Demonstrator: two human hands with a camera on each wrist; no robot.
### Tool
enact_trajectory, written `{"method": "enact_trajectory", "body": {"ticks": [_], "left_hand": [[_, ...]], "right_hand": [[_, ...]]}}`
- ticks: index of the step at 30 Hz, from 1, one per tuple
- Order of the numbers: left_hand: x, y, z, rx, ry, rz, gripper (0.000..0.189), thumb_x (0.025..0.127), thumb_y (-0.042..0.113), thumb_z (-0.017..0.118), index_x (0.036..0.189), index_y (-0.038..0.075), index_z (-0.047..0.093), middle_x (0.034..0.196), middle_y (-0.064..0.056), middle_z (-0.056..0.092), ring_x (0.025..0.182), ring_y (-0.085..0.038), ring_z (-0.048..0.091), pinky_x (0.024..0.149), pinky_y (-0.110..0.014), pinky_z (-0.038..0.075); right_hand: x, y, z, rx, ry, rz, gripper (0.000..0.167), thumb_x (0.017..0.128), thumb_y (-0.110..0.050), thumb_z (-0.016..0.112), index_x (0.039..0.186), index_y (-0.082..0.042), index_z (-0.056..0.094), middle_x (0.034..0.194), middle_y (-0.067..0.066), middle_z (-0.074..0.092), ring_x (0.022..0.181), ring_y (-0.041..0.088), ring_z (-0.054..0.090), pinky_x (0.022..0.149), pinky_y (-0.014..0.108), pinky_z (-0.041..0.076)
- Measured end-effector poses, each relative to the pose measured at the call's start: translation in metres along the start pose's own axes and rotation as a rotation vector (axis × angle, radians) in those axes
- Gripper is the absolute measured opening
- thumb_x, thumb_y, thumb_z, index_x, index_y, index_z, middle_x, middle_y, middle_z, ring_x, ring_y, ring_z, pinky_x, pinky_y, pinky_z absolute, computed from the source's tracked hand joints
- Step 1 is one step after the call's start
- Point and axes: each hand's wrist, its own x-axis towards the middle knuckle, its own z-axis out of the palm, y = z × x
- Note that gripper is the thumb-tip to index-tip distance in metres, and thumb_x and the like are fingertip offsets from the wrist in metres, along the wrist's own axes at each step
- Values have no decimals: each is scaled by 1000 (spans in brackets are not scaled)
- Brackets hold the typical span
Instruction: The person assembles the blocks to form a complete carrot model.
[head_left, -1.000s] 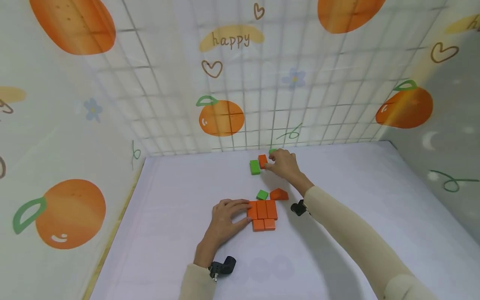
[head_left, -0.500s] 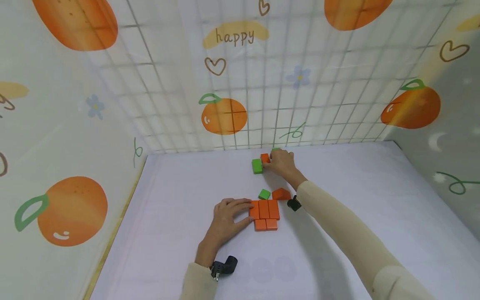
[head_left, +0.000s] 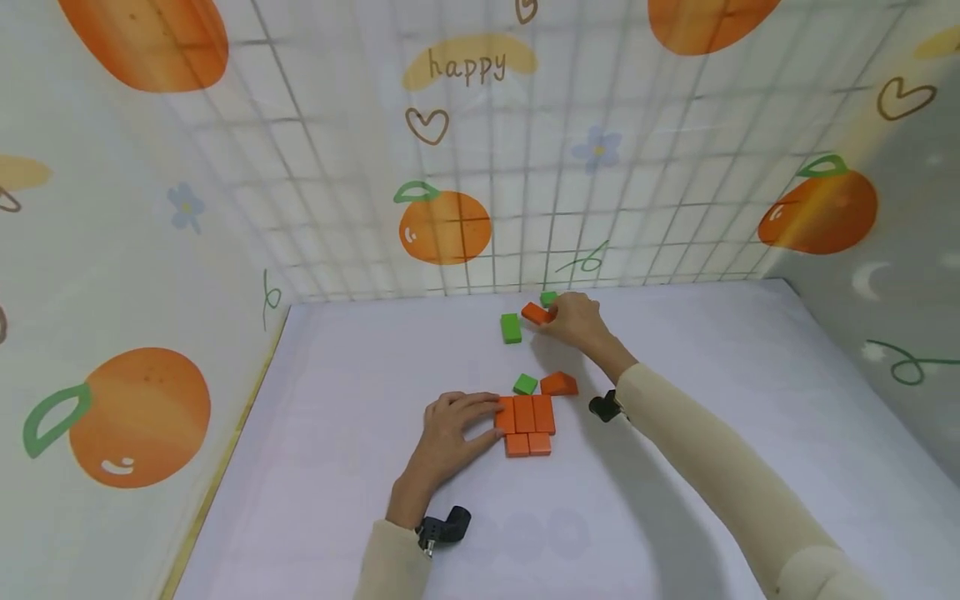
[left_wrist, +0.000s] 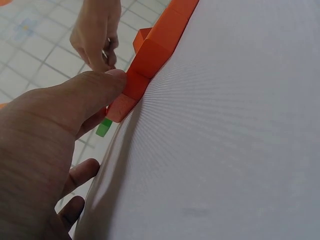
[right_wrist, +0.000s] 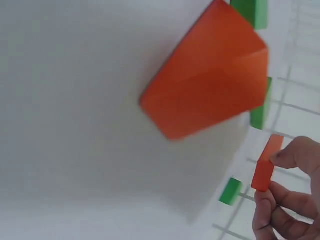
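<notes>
My right hand (head_left: pixel 581 323) pinches an orange rectangular block (head_left: pixel 534 313) between thumb and fingers at the back of the table; the right wrist view shows this block (right_wrist: pixel 267 162) tilted in the grip. Lower down, my left hand (head_left: pixel 447 435) holds the leftmost block (head_left: pixel 506 410) of an orange group, thumb at its near end and a finger at its far end. Beside that block stand two more upright orange blocks (head_left: pixel 533 414), with two small orange blocks (head_left: pixel 528 444) along their near side. An orange wedge-shaped block (head_left: pixel 558 384) and a small green block (head_left: pixel 525 384) lie just behind the group.
A green rectangular block (head_left: pixel 511 328) lies left of my right hand. Another green block (head_left: pixel 548 298) sits near the back wall (head_left: pixel 517 208), a printed cloth with grid lines. The white tabletop (head_left: pixel 360 375) surrounds the blocks.
My right hand has taken hold of the orange rectangular block and turned it from upright to slanted, exposing more of the green block behind. The left hand stays at the group.
</notes>
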Motion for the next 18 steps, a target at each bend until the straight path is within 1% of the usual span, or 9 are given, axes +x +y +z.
{"method": "enact_trajectory", "body": {"ticks": [2, 4, 9, 11, 14, 18], "left_hand": [[0, 0, -1, 2, -10, -2, 40, 93, 45, 69, 130, 30, 68, 139, 15, 57, 123, -20, 45, 101, -51, 30], [1, 1, -2, -2, -8, -3, 40, 93, 45, 69, 130, 29, 68, 139, 14, 58, 123, -21, 45, 101, -52, 30], [1, 3, -5, 0, 7, -7, 39, 93, 42, 71, 129, 28, 69, 138, 13, 59, 123, -22, 46, 101, -53, 31], [1, 3, -5, 6, 5, -11, 39, 93, 43, 71, 129, 29, 69, 138, 13, 59, 122, -22, 46, 101, -52, 31], [1, 3, -4, 10, 6, -13, 40, 92, 44, 71, 129, 29, 69, 137, 13, 59, 122, -21, 47, 102, -52, 31], [0, 4, -1, 11, 9, -5, 40, 92, 44, 70, 130, 29, 68, 138, 13, 59, 122, -22, 47, 102, -52, 30]], "right_hand": [[-8, 1, -6, 11, 16, -41, 23, 83, -25, 75, 91, -3, 75, 91, 11, 68, 87, 28, 58, 86, 54, 39], [-17, 2, -12, 30, 33, -89, 21, 83, -22, 74, 93, -4, 74, 97, 13, 69, 90, 28, 58, 86, 53, 40], [-46, -2, -25, 101, 59, -194, 14, 83, -18, 74, 90, -6, 73, 94, 11, 67, 89, 25, 57, 82, 43, 47], [-58, -4, -29, 109, 58, -224, 13, 82, -17, 75, 91, -7, 73, 93, 9, 66, 89, 24, 57, 80, 40, 49], [-78, -7, -33, 115, 63, -280, 13, 83, -16, 75, 92, -8, 72, 92, 6, 67, 89, 23, 56, 81, 40, 48], [-103, -9, -34, 125, 92, -382, 12, 82, -13, 77, 91, -8, 72, 91, 2, 67, 87, 21, 58, 82, 42, 47]]}}
